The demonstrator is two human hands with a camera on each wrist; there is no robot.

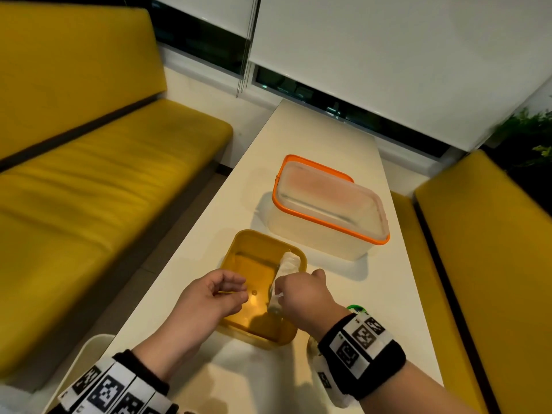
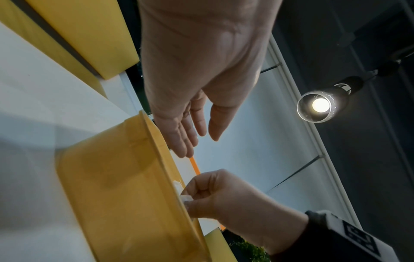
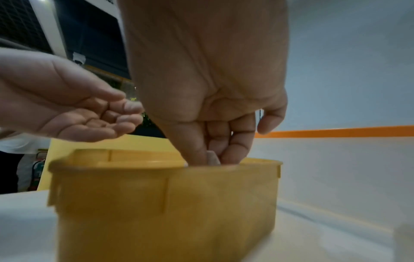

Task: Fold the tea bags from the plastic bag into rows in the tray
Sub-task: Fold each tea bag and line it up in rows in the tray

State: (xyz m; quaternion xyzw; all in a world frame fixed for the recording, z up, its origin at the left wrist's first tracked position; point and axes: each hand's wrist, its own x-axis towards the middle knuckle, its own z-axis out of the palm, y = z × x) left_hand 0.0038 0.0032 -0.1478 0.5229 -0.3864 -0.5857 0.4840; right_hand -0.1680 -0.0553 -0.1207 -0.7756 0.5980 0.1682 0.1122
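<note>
Your two hands sit closest, both over the yellow tray at the near end of the white table. Your right hand reaches down into the tray along its right wall, fingers curled and pinching a white tea bag; the right wrist view shows the fingertips dipping just below the tray's rim with a bit of white paper between them. That tea bag lies lengthways against the tray's right wall, its far end near the far right corner. Your left hand hovers over the tray's left side, released, fingers loosely bent and holding nothing; the left wrist view shows its palm bare above the tray's edge.

Farther along the table, just beyond the tray and apart from it, stands a clear container with an orange-rimmed lid on top. By your right wrist, at the table's right edge, something green and a bit of clear plastic peek out, mostly hidden, so you cannot tell what they are. Yellow benches flank the table on both sides.
</note>
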